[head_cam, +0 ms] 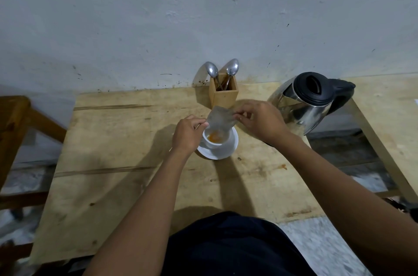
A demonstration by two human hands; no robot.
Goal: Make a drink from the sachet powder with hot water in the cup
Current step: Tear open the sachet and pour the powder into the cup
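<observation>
A white cup point(214, 142) stands on a white saucer point(227, 150) in the middle of the wooden table point(117, 162). Orange powder point(214, 136) lies in the cup's bottom. Both hands hold a silvery sachet point(220, 120) tilted over the cup, its lower end dipping past the rim. My left hand point(187, 134) pinches the sachet's left edge. My right hand point(260, 120) pinches its upper right corner.
A steel kettle point(309, 103) with a black lid and handle stands right of the cup, close to my right hand. A wooden holder point(222, 94) with two spoons point(233, 67) sits against the wall behind the cup. A wooden chair point(15, 122) is at the left.
</observation>
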